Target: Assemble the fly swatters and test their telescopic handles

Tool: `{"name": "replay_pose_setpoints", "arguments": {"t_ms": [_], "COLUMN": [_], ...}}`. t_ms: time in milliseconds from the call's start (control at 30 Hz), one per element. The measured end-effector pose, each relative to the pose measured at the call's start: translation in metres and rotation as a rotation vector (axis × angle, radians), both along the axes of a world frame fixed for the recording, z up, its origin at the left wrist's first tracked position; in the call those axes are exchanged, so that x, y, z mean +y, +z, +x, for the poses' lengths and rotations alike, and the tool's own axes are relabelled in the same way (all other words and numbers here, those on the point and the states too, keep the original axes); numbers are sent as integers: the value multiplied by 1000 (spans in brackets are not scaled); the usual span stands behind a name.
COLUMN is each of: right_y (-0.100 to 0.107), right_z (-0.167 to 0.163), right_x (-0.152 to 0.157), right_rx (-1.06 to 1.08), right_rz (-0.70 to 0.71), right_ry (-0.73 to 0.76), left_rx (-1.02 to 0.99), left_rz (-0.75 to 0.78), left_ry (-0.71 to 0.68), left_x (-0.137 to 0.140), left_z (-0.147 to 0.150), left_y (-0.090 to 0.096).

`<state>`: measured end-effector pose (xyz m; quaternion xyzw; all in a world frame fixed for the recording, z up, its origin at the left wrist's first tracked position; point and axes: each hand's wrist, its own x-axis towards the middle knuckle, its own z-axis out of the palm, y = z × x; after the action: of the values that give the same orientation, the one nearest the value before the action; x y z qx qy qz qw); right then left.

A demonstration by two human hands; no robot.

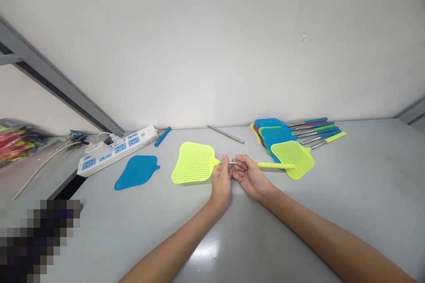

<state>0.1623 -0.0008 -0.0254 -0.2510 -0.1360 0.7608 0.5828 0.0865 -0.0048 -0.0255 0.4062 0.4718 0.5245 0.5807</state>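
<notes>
Both my hands are closed on one yellow-green fly swatter (195,162), held level above the table. My left hand (222,181) pinches it near the neck, just right of the mesh head. On the metal rod, a little further right, my right hand (249,174) has its fingers curled round. The yellow-green grip (275,165) sticks out past my right hand and overlaps another yellow-green swatter head (294,159) on a pile. To the left lies a loose blue swatter head (137,171). A bare metal rod (226,134) rests behind my hands.
Several swatters with blue, red and green grips (318,128) lie stacked at the right. A white power strip (117,150) with plugs and a blue grip (162,136) are at the back left. Bagged colourful items (16,141) sit beyond the grey frame (63,79).
</notes>
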Motion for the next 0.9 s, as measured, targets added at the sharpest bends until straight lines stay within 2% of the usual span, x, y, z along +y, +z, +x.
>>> {"name": "replay_pose_setpoints", "arguments": {"t_ms": [633,900], "right_y": [5,3], "right_z": [5,15], "right_x": [3,8], "right_rx": [-70,-103], "right_rz": [27,59], "right_ry": [-3,12], "left_rx": [75,24], "left_rz": [53,52], "left_ry": [102,141], "left_x": [3,11], "left_z": [-7,-11], "left_y": [-6,-6]}}
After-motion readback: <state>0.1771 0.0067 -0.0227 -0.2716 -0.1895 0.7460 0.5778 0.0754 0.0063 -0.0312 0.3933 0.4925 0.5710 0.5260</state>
